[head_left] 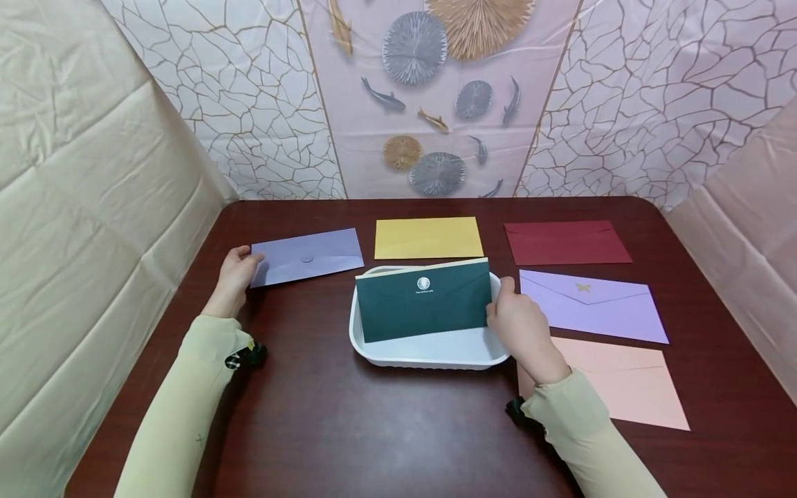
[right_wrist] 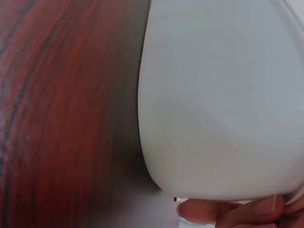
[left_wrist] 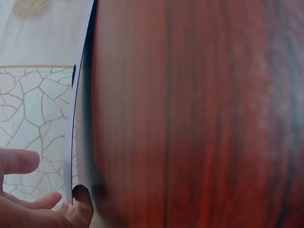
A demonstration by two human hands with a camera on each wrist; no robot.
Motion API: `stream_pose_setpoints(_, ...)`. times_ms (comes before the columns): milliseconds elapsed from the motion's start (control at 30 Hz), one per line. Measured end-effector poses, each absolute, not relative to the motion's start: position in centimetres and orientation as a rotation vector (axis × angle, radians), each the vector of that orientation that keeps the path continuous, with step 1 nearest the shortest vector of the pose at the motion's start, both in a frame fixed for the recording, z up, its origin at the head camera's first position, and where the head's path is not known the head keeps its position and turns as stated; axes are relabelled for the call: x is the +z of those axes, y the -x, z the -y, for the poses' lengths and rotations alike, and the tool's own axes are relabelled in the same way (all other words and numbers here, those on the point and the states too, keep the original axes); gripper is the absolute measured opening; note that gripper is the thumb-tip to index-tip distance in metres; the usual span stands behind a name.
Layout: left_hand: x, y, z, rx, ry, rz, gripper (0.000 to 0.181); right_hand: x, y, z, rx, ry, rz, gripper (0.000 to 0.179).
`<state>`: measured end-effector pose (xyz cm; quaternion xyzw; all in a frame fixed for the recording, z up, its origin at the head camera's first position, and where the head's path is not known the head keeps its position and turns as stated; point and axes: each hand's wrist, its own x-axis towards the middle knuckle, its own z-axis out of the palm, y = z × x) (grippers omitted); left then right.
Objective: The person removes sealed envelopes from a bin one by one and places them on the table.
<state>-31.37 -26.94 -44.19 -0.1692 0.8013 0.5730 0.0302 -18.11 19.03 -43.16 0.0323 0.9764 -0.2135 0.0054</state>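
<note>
My left hand (head_left: 235, 273) pinches the left end of a blue-grey envelope (head_left: 311, 259). In the left wrist view that envelope (left_wrist: 75, 114) appears edge-on, with a fingertip on its table side. My right hand (head_left: 519, 328) grips the right end of a white tray (head_left: 429, 356). The right wrist view has the fingers (right_wrist: 266, 206) curled at the edge of the tray (right_wrist: 218, 104). A dark green envelope (head_left: 426, 308) with a small white emblem leans in the tray, its right edge beside my right fingertips. A cream strip shows along its top edge.
A yellow envelope (head_left: 429, 238) lies behind the tray, and a dark red one (head_left: 568, 242) lies back right. Right of the tray are a lilac envelope (head_left: 600, 311) and a peach envelope (head_left: 641, 387), partly behind my right arm. Cloth-covered walls surround the brown table (head_left: 373, 443).
</note>
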Motion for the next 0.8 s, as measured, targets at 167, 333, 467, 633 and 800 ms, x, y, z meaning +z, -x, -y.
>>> stream_pose_setpoints(167,-44.2,31.5,26.8,1.760,0.540,-2.505,0.062,-43.1,18.1,-19.0,-0.673,-0.110,-3.050,0.038)
stream_pose_setpoints(333,-44.3,31.6,26.9,1.751,0.555,-2.530,0.057,-43.1,18.2,-19.0,-0.667,-0.108,-3.056,0.039)
stream_pose_setpoints(467,-44.4,31.4,26.9,1.733,0.546,-2.567,0.052,-43.2,18.2,-19.0,-0.663,-0.108,-3.053,0.039)
stream_pose_setpoints(633,-44.0,31.1,26.3,1.706,0.472,-2.601,0.047,-43.2,18.2,-19.0,-0.662,-0.100,-3.047,0.039)
stream_pose_setpoints(800,-42.8,31.0,25.0,1.644,0.318,-2.661,0.040,-43.2,18.2,-19.1,-0.676,-0.092,-3.049,0.038)
